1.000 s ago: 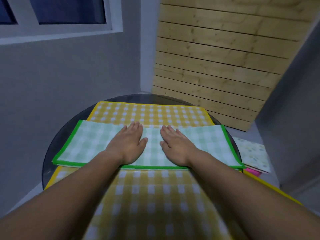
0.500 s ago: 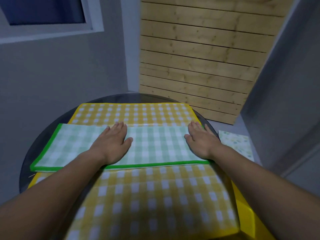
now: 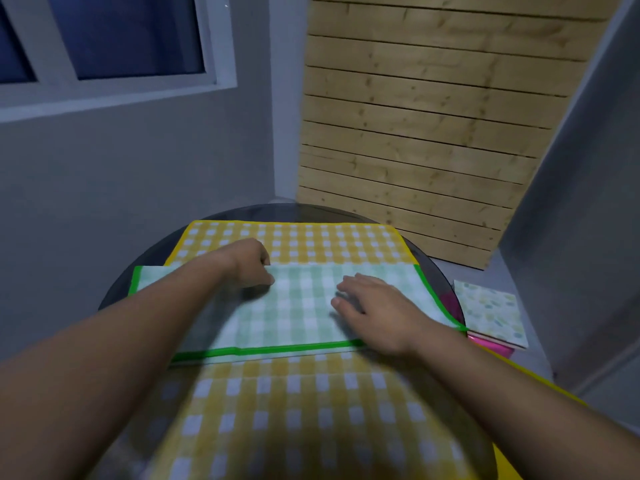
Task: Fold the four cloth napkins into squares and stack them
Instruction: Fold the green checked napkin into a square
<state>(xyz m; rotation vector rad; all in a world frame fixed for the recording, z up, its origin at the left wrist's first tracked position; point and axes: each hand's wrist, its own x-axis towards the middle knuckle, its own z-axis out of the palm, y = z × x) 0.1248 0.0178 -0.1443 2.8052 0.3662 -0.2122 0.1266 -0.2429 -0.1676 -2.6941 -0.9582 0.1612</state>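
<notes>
From the head camera, mid-frame on the round dark glass table (image 3: 114,292), the green-bordered checked cloth napkin (image 3: 301,306), folded to a strip, lies across the yellow checked one (image 3: 294,403); the left hand (image 3: 251,263) curls, seemingly pinching its far edge for the next fold, while the right hand (image 3: 377,310) spreads flat, pinning it.

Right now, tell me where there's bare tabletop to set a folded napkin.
Only the dark table rim left of the green napkin and a far sliver. The yellow cloth and both hands crowd the centre.

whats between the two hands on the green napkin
Only bare green napkin: the head view shows nothing lying between the left hand and right hand.
</notes>
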